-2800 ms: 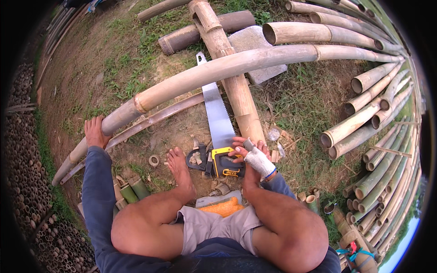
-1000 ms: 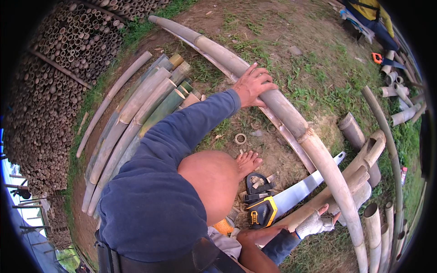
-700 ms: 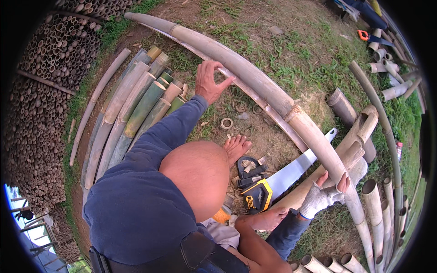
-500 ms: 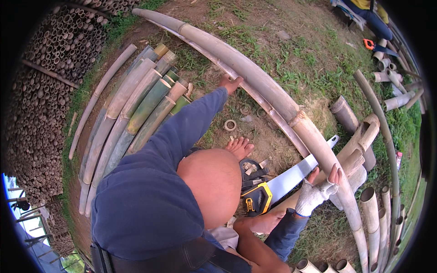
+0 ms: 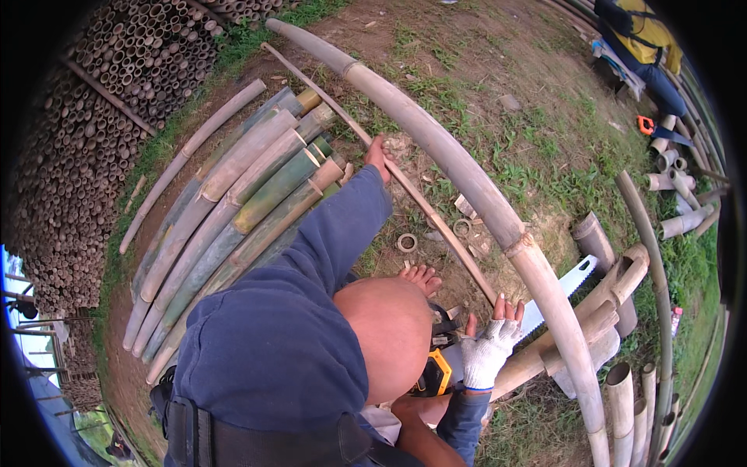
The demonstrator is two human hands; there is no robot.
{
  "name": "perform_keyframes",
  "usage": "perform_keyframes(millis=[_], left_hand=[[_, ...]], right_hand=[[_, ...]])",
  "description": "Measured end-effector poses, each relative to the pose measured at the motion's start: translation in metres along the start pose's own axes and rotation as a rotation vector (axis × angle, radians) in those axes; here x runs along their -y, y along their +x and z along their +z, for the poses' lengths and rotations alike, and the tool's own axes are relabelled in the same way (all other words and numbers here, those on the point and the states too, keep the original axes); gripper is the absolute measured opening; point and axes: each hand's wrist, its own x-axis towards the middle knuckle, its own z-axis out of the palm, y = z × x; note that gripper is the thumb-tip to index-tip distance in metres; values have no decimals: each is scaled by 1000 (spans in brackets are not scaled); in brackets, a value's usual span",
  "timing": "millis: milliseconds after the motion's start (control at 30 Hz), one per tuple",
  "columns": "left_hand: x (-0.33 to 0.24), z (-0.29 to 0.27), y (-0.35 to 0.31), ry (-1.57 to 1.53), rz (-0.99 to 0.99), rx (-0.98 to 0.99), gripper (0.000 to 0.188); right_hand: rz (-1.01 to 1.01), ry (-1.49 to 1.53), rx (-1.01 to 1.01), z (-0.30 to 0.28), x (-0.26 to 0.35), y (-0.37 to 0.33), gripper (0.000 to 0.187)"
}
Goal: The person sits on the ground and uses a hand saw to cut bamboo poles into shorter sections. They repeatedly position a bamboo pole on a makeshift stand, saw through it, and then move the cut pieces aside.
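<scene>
My bare left hand (image 5: pixel 379 159) is closed around a long, thin bamboo strip (image 5: pixel 426 208), which slants from upper left to lower right. At the strip's near end, my right hand (image 5: pixel 492 342) wears a white fingerless glove and has its fingers spread; whether the fingertips touch the strip is hard to tell. A thick bamboo pole (image 5: pixel 459 175) lies beyond the strip, nearly alongside it. Below that pole, partly covered by my right hand, is a hand saw (image 5: pixel 531 319) with a yellow-and-black handle.
Several cut bamboo poles (image 5: pixel 253 187) are piled at my left. Short bamboo pieces (image 5: pixel 603 311) lie to the right of the saw. A large stack of bamboo (image 5: pixel 70 171) stands far left. At the upper right is another person (image 5: pixel 642 39), near an orange-handled saw (image 5: pixel 646 126).
The bamboo strip has come away from beside the thick pole, toward me, in my left hand. My right hand has left the pole and shifted left to the strip's near end.
</scene>
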Motion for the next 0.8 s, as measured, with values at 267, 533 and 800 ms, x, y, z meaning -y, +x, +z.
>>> perform_keyframes(millis=[267,533,800], left_hand=[[-33,11,-12,-103,52,144,35],[-141,13,-12,-172,176,332,34],[-161,39,-36,-260,37,601,47]], right_hand=[[55,-119,309,36,-10,0,83],[21,36,227,32,-12,20,76],[-30,166,141,-43,14,60,57]])
